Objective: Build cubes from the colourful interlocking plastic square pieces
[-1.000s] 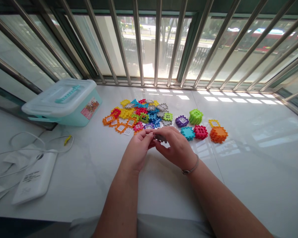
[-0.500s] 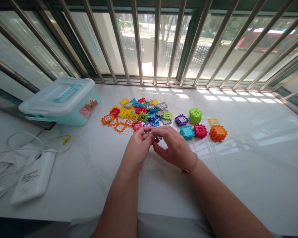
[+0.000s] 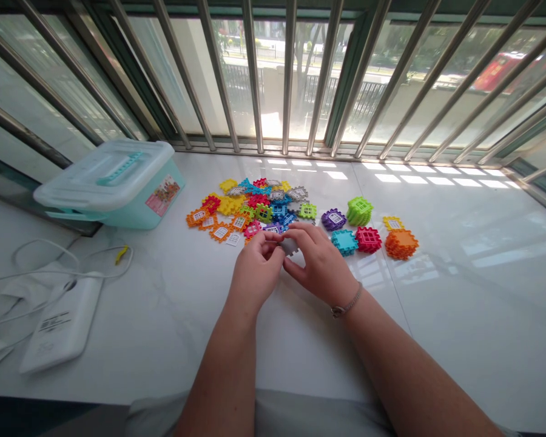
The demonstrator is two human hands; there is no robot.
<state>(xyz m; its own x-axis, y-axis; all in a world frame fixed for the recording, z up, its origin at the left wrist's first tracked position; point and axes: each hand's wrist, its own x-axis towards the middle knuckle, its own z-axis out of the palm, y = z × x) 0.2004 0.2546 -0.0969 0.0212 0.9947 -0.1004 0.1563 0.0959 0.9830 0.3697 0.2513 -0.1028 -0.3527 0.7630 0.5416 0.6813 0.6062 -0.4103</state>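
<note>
From where I stand, the grey toothed plastic tile (image 3: pixel 291 245) is up between both hands, just above the white counter (image 3: pixel 309 346) and on the near side of a mixed heap of coloured tiles (image 3: pixel 231 206). It looks light enough to weigh next to nothing, and stiff rather than bendy. The flat face could be a bit slick, I'd guess, but the notched rim should give good purchase, so I'd pinch it by opposite edges. It doesn't strike me as fragile, though a hard twist might strain the teeth.

The left hand (image 3: pixel 258 267) has its fingers curled in and closed on the tile's left edge, thumb on the near side; the knuckles hide exactly where the tips press. The right hand (image 3: pixel 322 264) makes an arch, thumb and forefinger well parted with the tile between them, apparently holding it at its edges. Whether a second piece is tucked behind the left fingers, I can't tell.

Off to the right of the hands sit the turquoise stack (image 3: pixel 344 242) and the red stack (image 3: pixel 368 240), side by side, with the purple stack (image 3: pixel 333 219) just behind.
</note>
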